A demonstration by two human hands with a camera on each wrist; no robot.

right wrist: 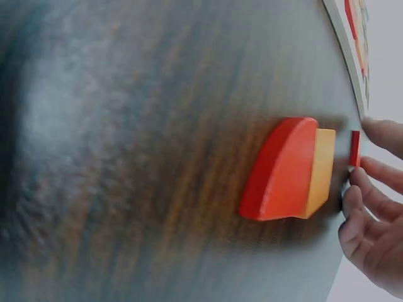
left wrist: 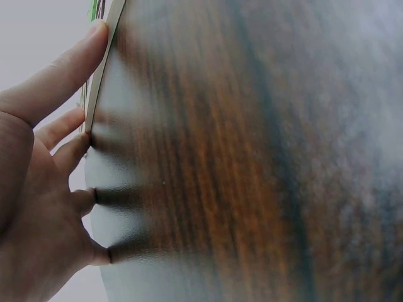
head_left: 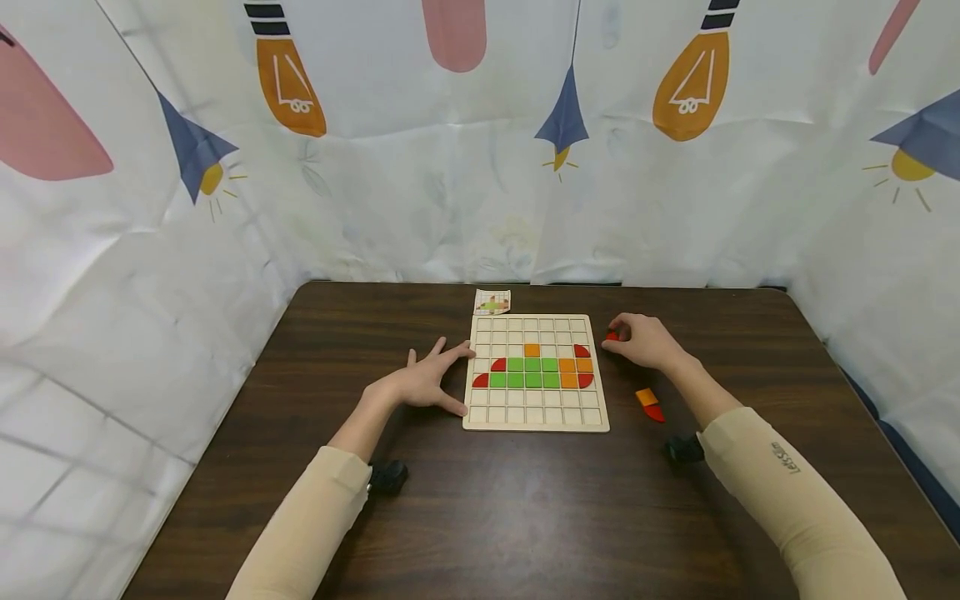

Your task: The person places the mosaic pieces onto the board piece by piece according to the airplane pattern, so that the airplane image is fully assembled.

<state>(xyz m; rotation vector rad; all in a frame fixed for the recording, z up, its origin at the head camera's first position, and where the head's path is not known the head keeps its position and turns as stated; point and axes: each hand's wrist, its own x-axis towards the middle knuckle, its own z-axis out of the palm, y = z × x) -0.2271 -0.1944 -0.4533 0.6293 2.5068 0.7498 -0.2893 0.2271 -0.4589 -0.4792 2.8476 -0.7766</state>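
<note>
A pale wooden grid board (head_left: 536, 412) lies on the table with red, green and orange pieces forming a shape across its middle rows. My left hand (head_left: 423, 382) is spread beside it, thumb and index finger touching the board's left edge; the left wrist view shows the other fingertips on the tabletop. Right of the board, my right hand (head_left: 647, 342) holds a small red piece (right wrist: 355, 149) between thumb and fingers, low at the table. Nearer me lie an orange square piece (head_left: 647, 397) and a red quarter-round piece (right wrist: 283, 173), side by side and touching.
A small picture card (head_left: 492, 302) with a coloured grid pattern lies at the board's far left corner. The dark wooden table (head_left: 525, 517) reaches back to a white printed curtain (head_left: 450, 208), which also hangs along both sides.
</note>
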